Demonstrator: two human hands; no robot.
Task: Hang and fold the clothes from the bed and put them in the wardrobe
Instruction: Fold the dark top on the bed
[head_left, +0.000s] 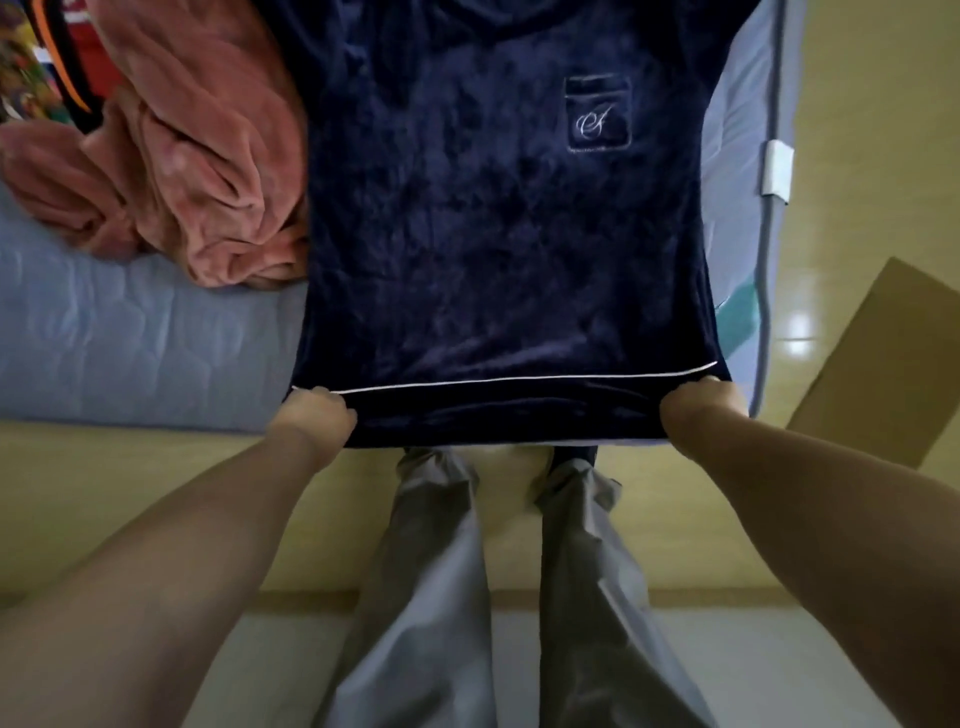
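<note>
Grey trousers (431, 571) stand at the near edge of the bed (130, 338). The left hand (311, 418) and right hand (704, 408) each hold a tight grip on a near hem corner of the navy velvet top (493, 234), which is spread flat on the bed. A pink fleece garment (197, 171) lies crumpled just left of it.

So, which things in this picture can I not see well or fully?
Head view only.
navy top: collar and sleeves cut off by the top edge.
left hand and right hand: fingertips hidden under the top that they grip.
pink garment: crumpled, so its type is unclear.
wardrobe: outside the frame.
</note>
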